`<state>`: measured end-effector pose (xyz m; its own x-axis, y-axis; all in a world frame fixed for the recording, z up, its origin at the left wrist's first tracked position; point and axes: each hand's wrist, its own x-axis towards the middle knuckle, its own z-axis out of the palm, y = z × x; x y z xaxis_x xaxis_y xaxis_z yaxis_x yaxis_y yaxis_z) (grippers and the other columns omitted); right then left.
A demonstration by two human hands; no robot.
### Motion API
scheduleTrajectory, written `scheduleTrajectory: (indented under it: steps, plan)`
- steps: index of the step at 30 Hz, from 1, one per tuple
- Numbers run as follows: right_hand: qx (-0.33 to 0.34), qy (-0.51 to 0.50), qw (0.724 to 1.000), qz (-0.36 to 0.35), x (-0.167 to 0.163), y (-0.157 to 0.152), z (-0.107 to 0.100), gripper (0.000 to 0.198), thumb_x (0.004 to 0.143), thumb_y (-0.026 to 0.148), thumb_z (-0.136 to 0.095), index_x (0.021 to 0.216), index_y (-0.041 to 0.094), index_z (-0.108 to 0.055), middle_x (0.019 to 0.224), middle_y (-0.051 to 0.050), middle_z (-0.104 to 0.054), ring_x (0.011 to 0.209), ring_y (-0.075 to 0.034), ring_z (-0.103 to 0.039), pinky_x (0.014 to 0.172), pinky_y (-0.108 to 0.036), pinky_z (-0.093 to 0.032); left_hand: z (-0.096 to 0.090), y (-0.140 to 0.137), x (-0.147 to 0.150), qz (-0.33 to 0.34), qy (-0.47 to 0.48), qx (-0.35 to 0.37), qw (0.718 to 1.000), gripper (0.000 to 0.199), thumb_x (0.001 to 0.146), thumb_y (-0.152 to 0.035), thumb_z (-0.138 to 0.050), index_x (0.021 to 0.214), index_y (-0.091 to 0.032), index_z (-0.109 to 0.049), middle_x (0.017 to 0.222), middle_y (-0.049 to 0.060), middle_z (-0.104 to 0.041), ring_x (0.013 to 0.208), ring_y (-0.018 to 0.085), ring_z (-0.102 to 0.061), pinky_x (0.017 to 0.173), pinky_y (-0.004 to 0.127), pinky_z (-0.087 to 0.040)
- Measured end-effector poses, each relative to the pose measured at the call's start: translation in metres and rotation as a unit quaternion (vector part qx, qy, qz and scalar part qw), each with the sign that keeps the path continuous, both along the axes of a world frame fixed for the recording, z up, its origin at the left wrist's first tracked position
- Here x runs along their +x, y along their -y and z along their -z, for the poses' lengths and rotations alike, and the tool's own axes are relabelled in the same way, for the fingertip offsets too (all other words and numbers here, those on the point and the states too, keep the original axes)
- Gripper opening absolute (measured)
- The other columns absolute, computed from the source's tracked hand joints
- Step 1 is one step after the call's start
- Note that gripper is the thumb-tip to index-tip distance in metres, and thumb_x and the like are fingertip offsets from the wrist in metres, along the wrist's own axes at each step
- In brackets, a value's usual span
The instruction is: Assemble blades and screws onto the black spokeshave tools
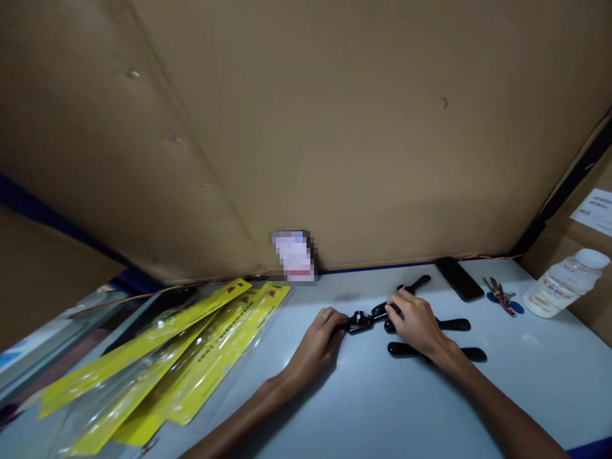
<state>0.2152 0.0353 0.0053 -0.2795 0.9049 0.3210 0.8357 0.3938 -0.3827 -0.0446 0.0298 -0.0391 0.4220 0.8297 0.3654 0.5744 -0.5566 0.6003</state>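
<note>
My left hand (327, 328) is closed round one end of a black metal spokeshave (359, 322), holding it just over the white table. My right hand (412, 317) has its fingers bent and pinched at black handles near the other end of that tool. Which handle they grip is partly hidden. Under and beside the right hand lie more black spokeshaves, roughly side by side. One handle (421, 281) points to the back, another handle (456, 325) sticks out to the right, and the nearest spokeshave (473, 354) passes beneath my wrist.
Yellow cards in clear plastic packs (229, 344) overlap at the left. A blurred-out upright item (295, 256) leans on the cardboard wall (363, 140). At the right are a black phone (459, 279), keys (503, 296) and a plastic bottle (567, 284). Cardboard encloses the table (373, 408).
</note>
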Motion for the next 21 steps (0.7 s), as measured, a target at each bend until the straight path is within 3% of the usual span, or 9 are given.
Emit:
scheduleTrajectory:
  steps: [6, 9, 13, 16, 19, 21]
  plan:
    - [0.027, 0.051, 0.997, -0.055, -0.045, 0.025, 0.012, 0.015, 0.101, 0.031, -0.057, 0.095, 0.019, -0.066, 0.095, -0.006, -0.067, 0.089, -0.022, -0.063, 0.073, -0.031, -0.044, -0.009, 0.032, -0.025, 0.012, -0.028, -0.008, 1.0, 0.016, 0.096, -0.016, -0.044, 0.105, -0.02, -0.058, 0.099, 0.008, -0.062, 0.09, 0.022, -0.057, 0.079, 0.036, -0.05]
    - [0.072, 0.095, 0.99, -0.077, -0.064, 0.034, 0.017, 0.018, 0.098, 0.036, -0.063, 0.094, 0.019, -0.064, 0.095, -0.008, -0.067, 0.098, -0.027, -0.061, 0.084, -0.038, -0.047, -0.014, 0.037, -0.018, 0.034, -0.063, -0.01, 0.997, 0.016, 0.094, -0.014, -0.044, 0.103, -0.019, -0.056, 0.097, 0.008, -0.062, 0.088, 0.023, -0.057, 0.078, 0.037, -0.051]
    - [0.079, 0.118, 0.987, -0.075, -0.07, 0.038, 0.025, 0.011, 0.094, 0.028, -0.066, 0.098, 0.019, -0.061, 0.095, -0.007, -0.067, 0.093, -0.026, -0.062, 0.088, -0.04, -0.048, -0.017, 0.033, -0.001, 0.045, -0.123, 0.01, 0.991, 0.013, 0.098, -0.02, -0.045, 0.104, -0.019, -0.056, 0.099, 0.008, -0.065, 0.089, 0.024, -0.061, 0.086, 0.043, -0.053]
    - [0.104, 0.108, 0.988, -0.044, -0.067, 0.037, 0.039, 0.012, 0.091, 0.023, -0.067, 0.099, 0.021, -0.058, 0.095, -0.006, -0.068, 0.092, -0.025, -0.063, 0.088, -0.039, -0.049, -0.003, 0.026, -0.001, 0.047, -0.153, 0.073, 0.984, 0.01, 0.099, -0.026, -0.051, 0.103, -0.021, -0.058, 0.099, 0.007, -0.068, 0.09, 0.023, -0.065, 0.088, 0.041, -0.054]
    - [0.181, 0.1, 0.977, -0.046, -0.061, 0.029, 0.062, 0.022, 0.088, 0.03, -0.069, 0.105, 0.022, -0.056, 0.097, -0.007, -0.069, 0.092, -0.026, -0.064, 0.086, -0.038, -0.05, 0.026, 0.013, -0.011, 0.065, -0.158, 0.202, 0.964, 0.034, 0.091, -0.046, -0.067, 0.116, -0.024, -0.059, 0.111, 0.009, -0.071, 0.1, 0.026, -0.067, 0.089, 0.037, -0.056]
    - [0.226, 0.089, 0.968, -0.058, -0.058, 0.022, 0.077, 0.026, 0.086, 0.036, -0.071, 0.1, 0.023, -0.055, 0.092, -0.005, -0.069, 0.083, -0.024, -0.064, 0.079, -0.035, -0.05, 0.047, 0.003, -0.019, 0.054, -0.159, 0.248, 0.954, 0.031, 0.094, -0.042, -0.064, 0.121, -0.027, -0.059, 0.111, 0.006, -0.072, 0.101, 0.024, -0.068, 0.088, 0.033, -0.057]
